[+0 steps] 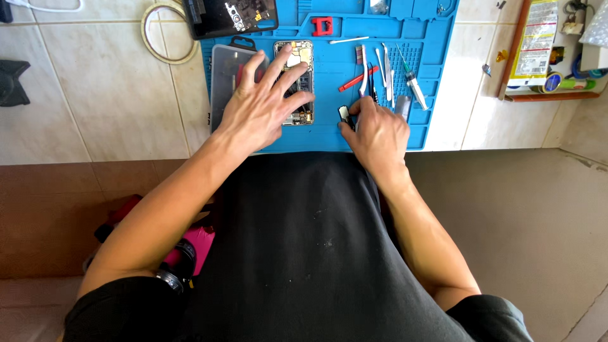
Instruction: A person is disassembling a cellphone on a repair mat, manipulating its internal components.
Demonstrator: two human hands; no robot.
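Observation:
An opened phone (301, 60) with its insides exposed lies on a blue work mat (329, 126). My left hand (263, 104) rests spread over the phone's lower part, fingers apart, pressing it down. My right hand (378, 132) is to the right of it, pinching a small dark part (344, 114) between fingertips on the mat. Beyond my right hand lie a red-handled tool (356, 80), tweezers (386, 69) and a syringe (413, 81).
A clear plastic case (223, 79) lies left of the phone. A phone back cover (231, 16), a red clip (322, 25) and a tape ring (166, 35) are at the far edge. A tray of supplies (544, 57) stands at right on the tiled surface.

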